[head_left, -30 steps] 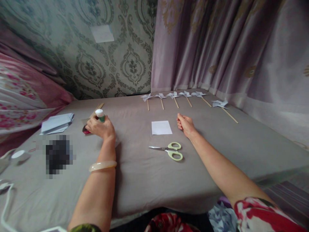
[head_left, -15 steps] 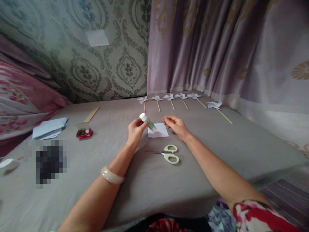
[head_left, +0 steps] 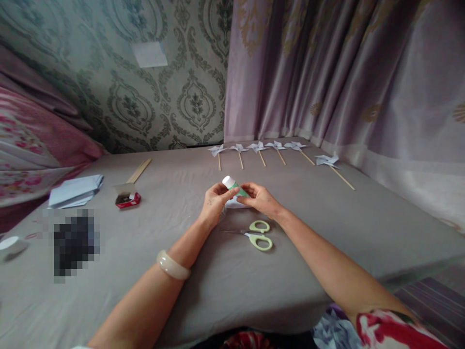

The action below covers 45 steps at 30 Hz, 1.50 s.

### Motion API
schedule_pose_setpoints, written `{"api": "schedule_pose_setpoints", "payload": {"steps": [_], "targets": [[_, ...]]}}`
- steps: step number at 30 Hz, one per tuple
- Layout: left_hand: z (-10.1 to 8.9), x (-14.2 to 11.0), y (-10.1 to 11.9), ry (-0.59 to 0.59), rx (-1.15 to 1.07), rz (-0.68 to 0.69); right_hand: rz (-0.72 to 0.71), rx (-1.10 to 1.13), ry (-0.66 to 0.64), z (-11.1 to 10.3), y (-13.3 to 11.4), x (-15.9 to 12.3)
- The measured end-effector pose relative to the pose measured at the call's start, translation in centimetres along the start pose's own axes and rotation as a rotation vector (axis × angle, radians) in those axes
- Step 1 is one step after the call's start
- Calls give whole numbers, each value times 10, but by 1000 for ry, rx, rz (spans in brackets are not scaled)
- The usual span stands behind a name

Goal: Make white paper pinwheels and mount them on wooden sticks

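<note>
A glue stick (head_left: 233, 184) with a white cap and green label is tilted between my hands, cap end up and to the left. My left hand (head_left: 217, 200) is closed around its upper part, the thumb lying across it. The fingers of my right hand (head_left: 262, 198) are closed at its lower right end, which they hide. Below the hands, a white paper square (head_left: 236, 205) lies on the cloth, partly covered. Scissors (head_left: 260, 234) with pale green handles lie just nearer to me, blades pointing left.
Several paper pinwheels (head_left: 276, 146) on sticks lie along the back of the grey-covered table (head_left: 174, 305). To the left are a paper stack (head_left: 75, 190), flat wooden sticks (head_left: 140, 170), a small open red box (head_left: 127, 198), a white round object (head_left: 10, 246) and a blurred dark patch.
My right hand has moved left and taken hold of the glue stick's lower end. My left hand and the glue stick have shifted slightly right. The view has turned a little.
</note>
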<state>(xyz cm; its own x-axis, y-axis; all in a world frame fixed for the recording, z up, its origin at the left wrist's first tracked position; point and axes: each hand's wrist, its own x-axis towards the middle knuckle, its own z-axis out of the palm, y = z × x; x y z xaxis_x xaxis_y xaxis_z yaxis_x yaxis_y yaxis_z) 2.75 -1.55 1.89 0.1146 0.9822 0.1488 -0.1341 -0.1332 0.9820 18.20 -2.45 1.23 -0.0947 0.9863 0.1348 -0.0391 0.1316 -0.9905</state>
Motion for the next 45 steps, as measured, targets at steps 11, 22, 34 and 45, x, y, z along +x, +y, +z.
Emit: {"api": "schedule_pose_setpoints", "payload": {"steps": [11,22,34,45], "targets": [[-19,-8,-15,-171,1060,463,35,-3,190,-42,-18,10],[-20,-16,-7,-420,1298,542,-80,-282,242,-29,-39,28],[-21,-15,-5,-434,1325,549,-268,-821,78,-3,-38,30],[-21,-14,-8,-433,1323,571,-280,-882,-9,4,-35,28]]}}
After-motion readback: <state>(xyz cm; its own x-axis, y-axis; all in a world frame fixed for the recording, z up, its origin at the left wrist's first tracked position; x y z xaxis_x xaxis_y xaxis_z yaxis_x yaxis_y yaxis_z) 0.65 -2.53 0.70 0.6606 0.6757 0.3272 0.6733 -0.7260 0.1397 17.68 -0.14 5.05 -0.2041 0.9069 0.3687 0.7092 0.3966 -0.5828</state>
